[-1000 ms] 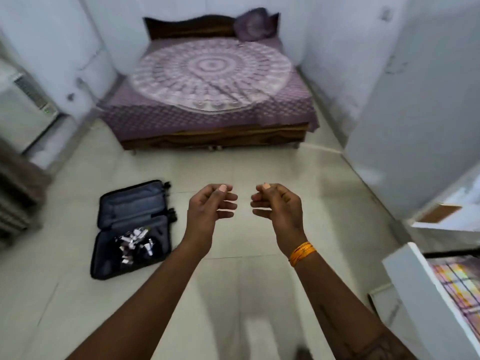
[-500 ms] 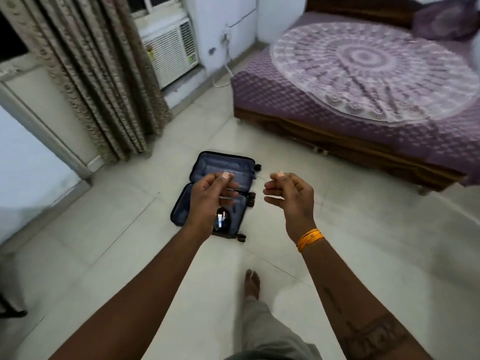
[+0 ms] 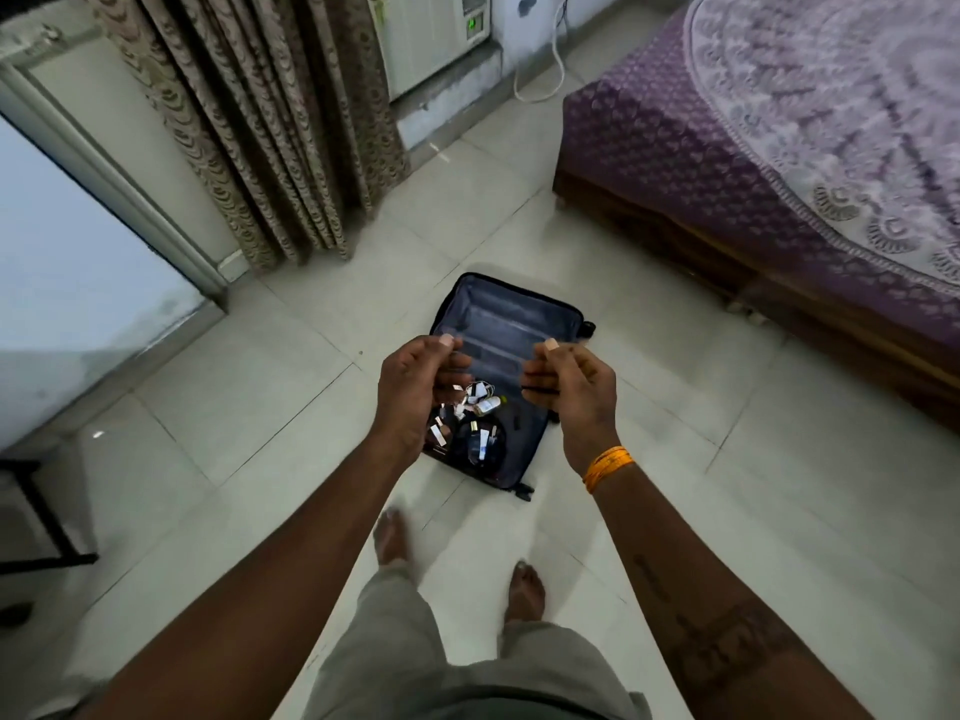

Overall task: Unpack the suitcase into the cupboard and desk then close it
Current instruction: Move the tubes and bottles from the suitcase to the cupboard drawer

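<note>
A dark blue suitcase [image 3: 506, 324] lies open flat on the tiled floor straight ahead of my feet. Its far half is bare lining; its near half holds several small bottles and packets [image 3: 475, 423]. My left hand [image 3: 415, 392] hovers in the air above the suitcase's left side, fingers loosely curled, holding nothing. My right hand [image 3: 571, 392], with an orange band at the wrist, hangs over the right side in the same loose curl, also empty. Both hands are well above the case and partly hide it.
A bed with a purple cover [image 3: 779, 137] fills the right. Patterned curtains [image 3: 270, 122] and an air cooler [image 3: 436, 39] stand at the back, a pale door [image 3: 67, 262] at the left, a black frame [image 3: 36, 511] at the far left edge. My bare feet [image 3: 524, 589] stand on tiles.
The view has swung left and down and I have walked closer; the suitcase now lies straight ahead under my hands. Both hands keep the same loose, empty pose.
</note>
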`<state>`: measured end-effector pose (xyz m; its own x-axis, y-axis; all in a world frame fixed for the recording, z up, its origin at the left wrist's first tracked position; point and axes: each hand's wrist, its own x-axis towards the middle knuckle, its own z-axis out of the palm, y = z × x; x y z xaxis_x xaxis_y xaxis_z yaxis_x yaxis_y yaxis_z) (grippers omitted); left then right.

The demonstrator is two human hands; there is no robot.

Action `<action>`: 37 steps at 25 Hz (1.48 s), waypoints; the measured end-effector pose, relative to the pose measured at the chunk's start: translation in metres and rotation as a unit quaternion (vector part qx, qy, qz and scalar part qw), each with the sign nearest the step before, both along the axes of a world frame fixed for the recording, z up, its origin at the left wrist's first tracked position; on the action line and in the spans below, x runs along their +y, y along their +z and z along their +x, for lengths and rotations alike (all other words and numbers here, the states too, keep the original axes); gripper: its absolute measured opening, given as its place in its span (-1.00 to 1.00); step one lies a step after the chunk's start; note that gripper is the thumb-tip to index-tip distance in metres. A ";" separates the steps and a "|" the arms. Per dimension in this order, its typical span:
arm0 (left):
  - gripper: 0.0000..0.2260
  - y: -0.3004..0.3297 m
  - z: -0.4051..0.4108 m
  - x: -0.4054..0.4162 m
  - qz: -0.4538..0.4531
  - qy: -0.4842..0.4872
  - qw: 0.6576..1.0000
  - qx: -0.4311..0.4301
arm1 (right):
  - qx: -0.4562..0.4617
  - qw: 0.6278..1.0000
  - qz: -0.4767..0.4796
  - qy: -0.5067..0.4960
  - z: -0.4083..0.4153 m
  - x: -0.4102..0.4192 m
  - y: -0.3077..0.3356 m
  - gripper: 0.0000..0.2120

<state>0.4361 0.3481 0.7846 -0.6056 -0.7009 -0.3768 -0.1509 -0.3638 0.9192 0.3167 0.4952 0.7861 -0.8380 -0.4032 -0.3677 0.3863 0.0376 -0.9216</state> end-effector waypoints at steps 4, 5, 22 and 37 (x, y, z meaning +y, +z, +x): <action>-0.76 -0.045 -0.039 -0.069 0.018 -0.043 0.998 -0.029 | -0.015 0.998 0.040 -0.035 -0.031 -0.053 -0.039 -0.70; -0.76 -0.060 -0.051 -0.088 0.026 -0.060 0.997 -0.038 | -0.021 0.997 0.049 -0.052 -0.038 -0.066 -0.052 -0.70; -0.91 -0.513 -0.208 -0.231 -0.010 -0.205 0.963 -0.177 | -0.167 0.960 0.102 -0.198 -0.136 -0.204 -0.482 -0.85; -0.35 -0.830 -0.229 -0.177 -0.543 -0.521 0.614 -0.239 | -0.201 0.937 0.120 -0.260 -0.108 -0.182 -0.772 -0.91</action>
